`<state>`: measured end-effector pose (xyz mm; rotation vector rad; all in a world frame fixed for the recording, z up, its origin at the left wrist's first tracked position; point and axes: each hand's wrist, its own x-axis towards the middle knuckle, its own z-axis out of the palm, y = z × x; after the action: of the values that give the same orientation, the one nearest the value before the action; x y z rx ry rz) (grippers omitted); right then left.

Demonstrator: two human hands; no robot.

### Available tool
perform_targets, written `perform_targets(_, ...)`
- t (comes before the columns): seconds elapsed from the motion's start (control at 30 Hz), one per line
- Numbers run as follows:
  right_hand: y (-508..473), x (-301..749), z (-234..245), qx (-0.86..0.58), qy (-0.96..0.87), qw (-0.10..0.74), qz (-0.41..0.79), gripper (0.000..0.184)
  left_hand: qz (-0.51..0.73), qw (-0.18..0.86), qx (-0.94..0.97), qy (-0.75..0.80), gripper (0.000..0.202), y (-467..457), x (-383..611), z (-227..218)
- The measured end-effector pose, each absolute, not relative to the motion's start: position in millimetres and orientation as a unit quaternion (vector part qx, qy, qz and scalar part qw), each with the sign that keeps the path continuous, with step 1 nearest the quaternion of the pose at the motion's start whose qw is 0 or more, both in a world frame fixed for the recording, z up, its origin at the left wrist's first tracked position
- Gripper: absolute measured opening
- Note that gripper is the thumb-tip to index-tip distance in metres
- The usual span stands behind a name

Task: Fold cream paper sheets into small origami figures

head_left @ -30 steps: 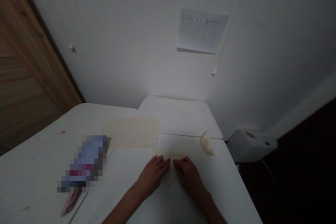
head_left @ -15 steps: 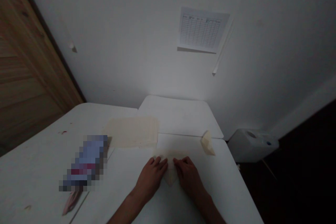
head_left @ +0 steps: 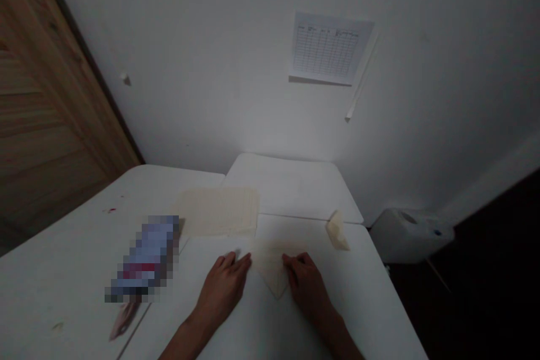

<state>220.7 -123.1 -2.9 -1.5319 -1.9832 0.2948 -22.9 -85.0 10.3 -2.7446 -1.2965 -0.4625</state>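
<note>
A cream sheet of paper folded into a downward-pointing triangle (head_left: 272, 267) lies on the white table (head_left: 76, 270) in front of me. My left hand (head_left: 223, 287) rests flat on the table just left of the paper, fingers stretched out and holding nothing. My right hand (head_left: 306, 284) lies flat on the right side of the triangle, fingertips pressing its edge. A stack of cream paper sheets (head_left: 217, 211) sits behind the hands.
A small folded paper piece (head_left: 337, 230) stands at the right near the table edge. A blurred-out object (head_left: 145, 259) lies at the left with a pinkish thing (head_left: 122, 320) under it. A printed chart (head_left: 329, 48) hangs on the wall. A white bin (head_left: 411, 233) stands beyond the table.
My left hand has slid left off the folded paper onto the bare table. The triangle now shows between the hands. My right hand has stayed on the paper's right side.
</note>
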Motion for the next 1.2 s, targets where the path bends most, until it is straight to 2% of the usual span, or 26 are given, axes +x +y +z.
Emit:
perform_targets(0.17, -124.2, 220.0, -2.2, -0.579, -0.759, 0.281, 0.095, 0.03, -0.2, 0.054, -0.888, -0.411, 0.036, -88.1, -27.3, 3.8)
perform_targets(0.27, -124.0, 219.3, -3.8, -0.583, -0.761, 0.269, 0.086, 0.031, -0.238, 0.062, -0.888, -0.389, 0.039, -92.1, -18.7, 1.0)
perform_targets(0.5, -122.7, 218.2, -4.6, -0.583, -0.767, 0.261, 0.068, 0.035, -0.17, -0.021, -0.931, -0.322, 0.056, -101.0, 15.4, 3.7)
perform_targets(0.7, -126.1, 207.3, 2.0, -0.585, -0.764, 0.251, 0.105, 0.051, -0.163, -0.047, -0.931, -0.324, 0.053, -101.6, 16.6, 7.5)
perform_targets(0.87, -129.9, 202.2, 1.4, -0.6, -0.764, 0.221, 0.088, 0.062, -0.172, -0.053, -0.928, -0.326, 0.058, -103.3, 15.0, 3.5)
perform_targets(1.2, -148.1, 242.0, -2.9, -0.671, -0.704, 0.23, 0.036, 0.055, -0.186, -0.021, -0.907, -0.377, 0.05, -105.8, -5.4, 2.6)
